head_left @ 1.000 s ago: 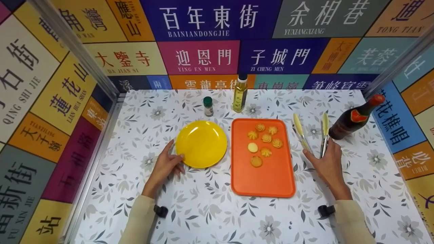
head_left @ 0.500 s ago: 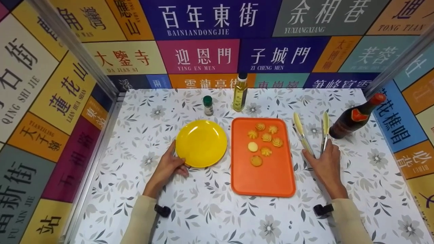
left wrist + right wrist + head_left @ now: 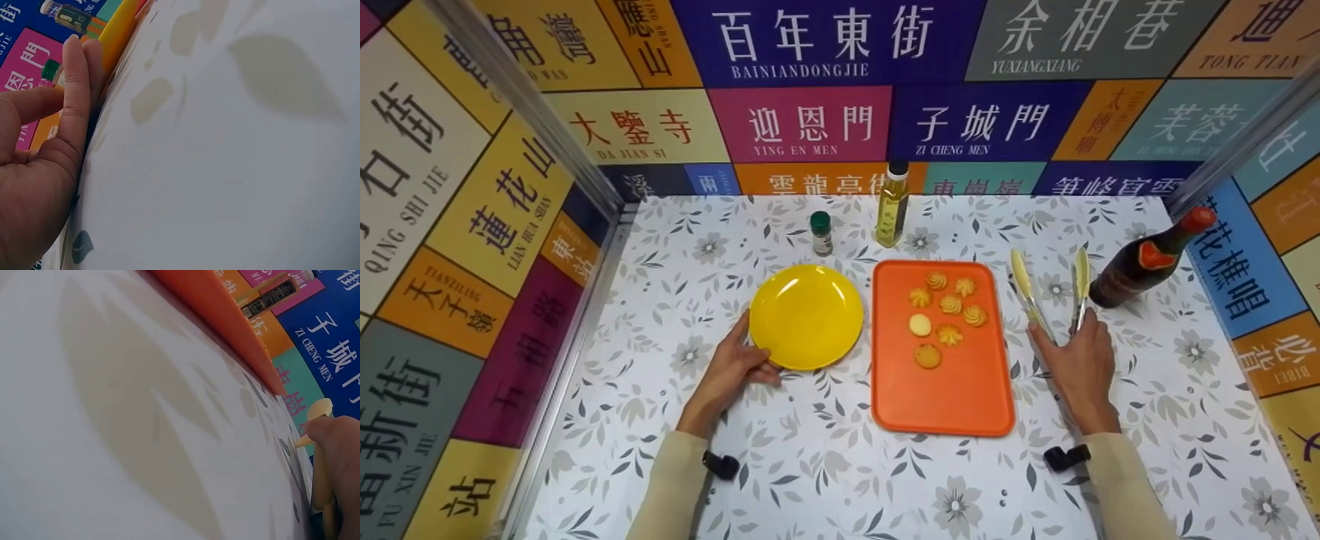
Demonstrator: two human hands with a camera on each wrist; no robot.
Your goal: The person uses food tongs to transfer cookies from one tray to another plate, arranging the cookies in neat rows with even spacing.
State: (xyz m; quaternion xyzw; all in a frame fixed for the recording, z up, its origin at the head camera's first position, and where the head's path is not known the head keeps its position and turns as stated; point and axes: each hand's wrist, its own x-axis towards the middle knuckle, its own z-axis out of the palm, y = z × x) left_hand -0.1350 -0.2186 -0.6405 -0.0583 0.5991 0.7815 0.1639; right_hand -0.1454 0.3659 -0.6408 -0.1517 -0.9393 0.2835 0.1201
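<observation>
Head view: hands [image 3: 731, 365] [image 3: 1081, 367] apart, left on yellow plate [image 3: 806, 317], right around tongs [image 3: 1082, 277]

The left fingers [image 3: 76, 95] touch a yellow plate [image 3: 119, 35].

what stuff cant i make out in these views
Head view: some fingertips of the left hand, apparently hidden by the yellow plate.
Head view: the handle end of the tongs, covered by the right hand.
Head view: the label print on the green-capped shaker bottle, too small to read.
Right wrist view: the rest of the right hand, cut off by the right edge.
</observation>
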